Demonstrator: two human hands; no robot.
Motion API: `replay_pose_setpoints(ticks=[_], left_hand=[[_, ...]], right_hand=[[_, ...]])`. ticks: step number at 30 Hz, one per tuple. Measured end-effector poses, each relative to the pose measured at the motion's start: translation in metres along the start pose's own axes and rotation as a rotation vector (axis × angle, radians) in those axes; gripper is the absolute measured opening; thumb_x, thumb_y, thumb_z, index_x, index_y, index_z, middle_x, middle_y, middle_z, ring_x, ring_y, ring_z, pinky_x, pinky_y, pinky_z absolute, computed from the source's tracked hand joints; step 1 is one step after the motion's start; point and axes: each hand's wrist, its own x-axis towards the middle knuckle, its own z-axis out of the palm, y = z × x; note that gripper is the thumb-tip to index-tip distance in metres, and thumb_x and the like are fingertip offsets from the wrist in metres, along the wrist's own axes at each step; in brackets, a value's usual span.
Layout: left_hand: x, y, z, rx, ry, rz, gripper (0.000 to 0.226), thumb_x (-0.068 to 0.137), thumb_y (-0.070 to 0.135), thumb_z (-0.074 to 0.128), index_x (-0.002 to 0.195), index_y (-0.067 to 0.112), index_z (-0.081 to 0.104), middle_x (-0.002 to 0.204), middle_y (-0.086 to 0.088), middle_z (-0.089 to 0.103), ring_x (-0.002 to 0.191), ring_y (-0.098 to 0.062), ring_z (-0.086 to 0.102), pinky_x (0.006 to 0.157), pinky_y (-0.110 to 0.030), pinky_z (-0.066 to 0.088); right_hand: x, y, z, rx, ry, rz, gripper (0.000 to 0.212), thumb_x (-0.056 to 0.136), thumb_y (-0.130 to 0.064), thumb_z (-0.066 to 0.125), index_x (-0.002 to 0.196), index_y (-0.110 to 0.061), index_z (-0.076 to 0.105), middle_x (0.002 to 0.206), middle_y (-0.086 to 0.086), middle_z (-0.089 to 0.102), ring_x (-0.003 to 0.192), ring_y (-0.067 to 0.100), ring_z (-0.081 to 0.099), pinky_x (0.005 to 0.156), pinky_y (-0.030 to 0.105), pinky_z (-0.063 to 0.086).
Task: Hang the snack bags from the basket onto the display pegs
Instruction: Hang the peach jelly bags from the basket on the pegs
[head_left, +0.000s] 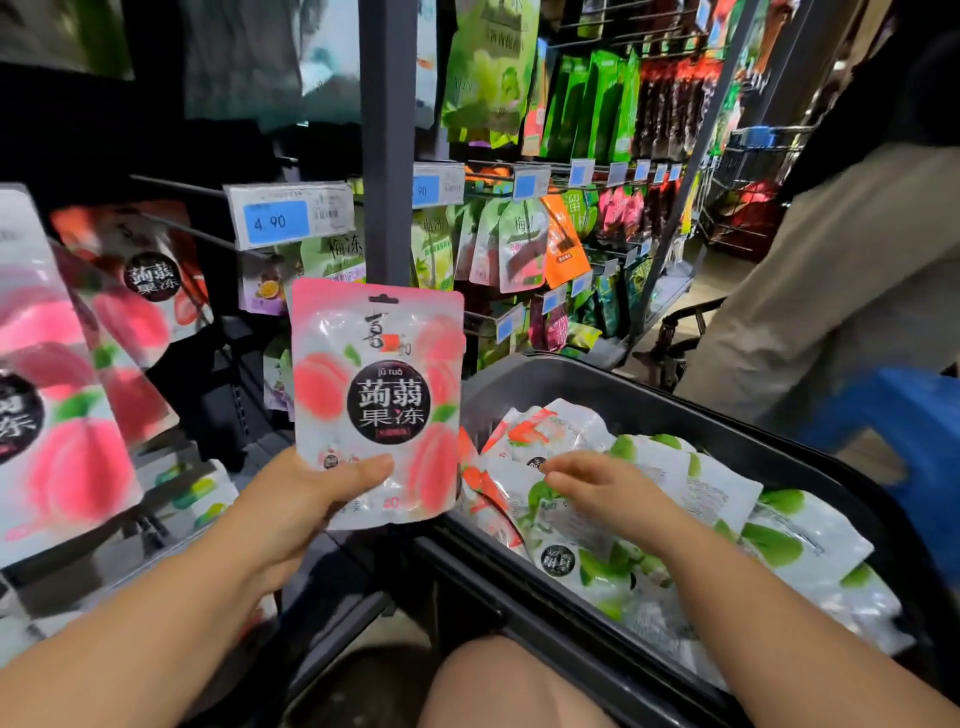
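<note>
**Peach bag (376, 395) held up beside basket (675, 410)**

Left hand (306, 499) pinches its bottom edge, thumb in front, before a grey post (387, 156). Right hand (602, 486) curls its fingers onto green bags (779, 540) in the basket; whether they pinch one, I cannot tell. Hung bags (72, 431) crowd the left pegs (176, 186).

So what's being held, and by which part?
The left hand grips the peach bag by its bottom edge; the right hand just touches bags in the basket.

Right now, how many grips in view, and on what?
2: left grip holds the peach bag by its bottom; right grip touches loose bags in the basket. Bystander may hide more.
</note>
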Motion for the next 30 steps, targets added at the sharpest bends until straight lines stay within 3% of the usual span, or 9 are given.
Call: replay_pose_setpoints(ticks=[4, 7, 10, 13, 15, 19, 22, 26, 30], left_hand=[[0.005, -0.008, -0.012, 0.033, 0.02, -0.044, 0.051, 0.064, 0.009, 0.08, 0.113, 0.011, 0.068, 0.106, -0.005, 0.075, 0.098, -0.02, 0.072, 0.072, -0.018, 0.056], [0.005, -0.01, -0.012, 0.03, 0.064, -0.065, 0.037, 0.077, 0.0, 0.076, 0.111, 0.012, 0.069, 0.104, -0.004, 0.076, 0.095, -0.017, 0.072, 0.07, -0.017, 0.056], [0.005, -0.008, -0.011, 0.034, 0.08, -0.081, 0.031, 0.081, -0.001, 0.07, 0.11, 0.012, 0.069, 0.103, -0.004, 0.076, 0.097, -0.019, 0.072, 0.081, -0.027, 0.052], [0.005, -0.008, -0.011, 0.053, 0.08, -0.079, 0.031, 0.081, 0.001, 0.071, 0.109, 0.013, 0.07, 0.103, -0.003, 0.076, 0.098, -0.019, 0.072, 0.081, -0.028, 0.051], [0.005, -0.008, -0.01, 0.05, 0.081, -0.074, 0.029, 0.082, -0.001, 0.07, 0.107, 0.013, 0.07, 0.1, -0.002, 0.076, 0.093, -0.016, 0.073, 0.073, -0.021, 0.053], [0.005, -0.007, -0.01, 0.031, 0.072, -0.063, 0.029, 0.083, -0.005, 0.068, 0.108, 0.011, 0.069, 0.099, -0.004, 0.076, 0.087, -0.014, 0.073, 0.063, -0.014, 0.055], [0.004, -0.007, -0.01, 0.031, 0.069, -0.055, 0.03, 0.082, -0.004, 0.069, 0.109, 0.01, 0.069, 0.1, -0.004, 0.076, 0.089, -0.015, 0.073, 0.065, -0.016, 0.055], [0.005, -0.009, -0.011, 0.029, 0.063, -0.054, 0.036, 0.077, 0.005, 0.073, 0.112, 0.011, 0.068, 0.103, -0.004, 0.076, 0.098, -0.022, 0.072, 0.078, -0.026, 0.054], [0.003, -0.011, -0.006, 0.024, 0.06, -0.058, 0.029, 0.081, 0.001, 0.071, 0.108, 0.012, 0.069, 0.099, -0.003, 0.076, 0.089, -0.016, 0.073, 0.067, -0.017, 0.056]], right_hand=[[0.007, -0.001, 0.033, -0.123, -0.064, -0.027, 0.029, 0.089, -0.038, 0.071, 0.114, -0.024, 0.069, 0.105, -0.01, 0.069, 0.099, 0.006, 0.064, 0.092, 0.023, 0.05], [0.011, -0.006, 0.051, -0.232, -0.035, -0.024, 0.039, 0.081, -0.046, 0.077, 0.113, -0.026, 0.067, 0.086, -0.014, 0.063, 0.081, 0.006, 0.061, 0.078, 0.024, 0.049], [0.013, -0.01, 0.057, -0.358, -0.009, 0.004, 0.039, 0.081, -0.053, 0.073, 0.111, -0.029, 0.065, 0.08, -0.014, 0.057, 0.078, 0.009, 0.058, 0.071, 0.026, 0.044], [0.018, -0.008, 0.058, -0.418, 0.014, 0.031, 0.021, 0.09, -0.047, 0.063, 0.089, -0.026, 0.066, 0.079, -0.007, 0.063, 0.081, 0.018, 0.062, 0.07, 0.03, 0.047], [0.02, -0.006, 0.058, -0.412, 0.023, 0.046, 0.029, 0.094, -0.04, 0.059, 0.07, -0.024, 0.058, 0.073, -0.005, 0.061, 0.077, 0.019, 0.06, 0.067, 0.031, 0.044], [0.016, -0.009, 0.052, -0.237, 0.097, 0.047, 0.036, 0.099, -0.027, 0.056, 0.064, -0.018, 0.054, 0.067, 0.0, 0.057, 0.067, 0.014, 0.052, 0.061, 0.027, 0.038], [0.014, -0.008, 0.044, 0.05, 0.25, 0.047, 0.032, 0.101, -0.024, 0.052, 0.085, -0.001, 0.066, 0.083, 0.016, 0.066, 0.081, 0.028, 0.059, 0.075, 0.031, 0.043], [0.012, -0.011, 0.036, 0.242, 0.319, 0.073, 0.032, 0.104, -0.034, 0.045, 0.092, -0.017, 0.07, 0.096, 0.003, 0.072, 0.097, 0.023, 0.065, 0.093, 0.038, 0.048], [0.008, -0.014, 0.033, 0.356, 0.34, 0.097, 0.032, 0.104, -0.033, 0.046, 0.092, -0.019, 0.071, 0.093, 0.002, 0.075, 0.094, 0.022, 0.068, 0.088, 0.034, 0.05]])
